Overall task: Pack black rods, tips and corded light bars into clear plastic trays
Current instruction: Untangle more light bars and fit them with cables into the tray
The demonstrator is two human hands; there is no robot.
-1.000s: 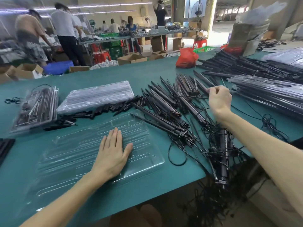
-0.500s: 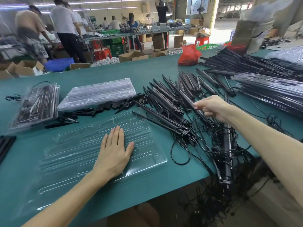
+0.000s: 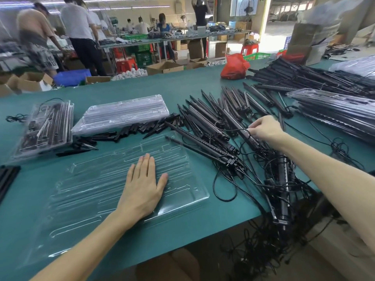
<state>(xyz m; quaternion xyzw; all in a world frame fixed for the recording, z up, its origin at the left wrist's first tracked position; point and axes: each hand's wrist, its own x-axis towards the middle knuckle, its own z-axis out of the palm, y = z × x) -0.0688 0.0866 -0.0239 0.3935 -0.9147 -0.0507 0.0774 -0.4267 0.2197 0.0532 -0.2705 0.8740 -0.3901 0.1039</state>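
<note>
Head view of the green counter [image 3: 182,88]: our left hand [image 3: 142,185] stays spread flat, fingers straight, on the empty clear tray [image 3: 91,189], where it has pressed for the past second without shifting. Our right hand [image 3: 265,128] is the one that has moved. A second ago it reached to the far side of the pile of corded light bars [image 3: 213,118] right of the tray. It has since drawn back toward us and now pinches, thumb against fingertips, a thin black cord [image 3: 241,129] lying across one bar beyond the tray's far right corner. We judge that a bar has been chosen and is being teased from the tangle; nothing lies in the tray's moulded slots yet.

Left of the tray sits a filled tray [image 3: 44,126]. Beyond the tray's far edge lies a stack of empty trays [image 3: 121,114], with a row of black tips [image 3: 142,128] between stack and tray, a little past our left fingertips. Two long bars [image 3: 203,147] reach the tray's far right corner; we cannot tell whether they overlap its rim. Right of the tray, loose cords [image 3: 284,179] knot together and spill over the counter's near edge beneath our right forearm. The hands are well apart, with the bar pile between them.
</note>
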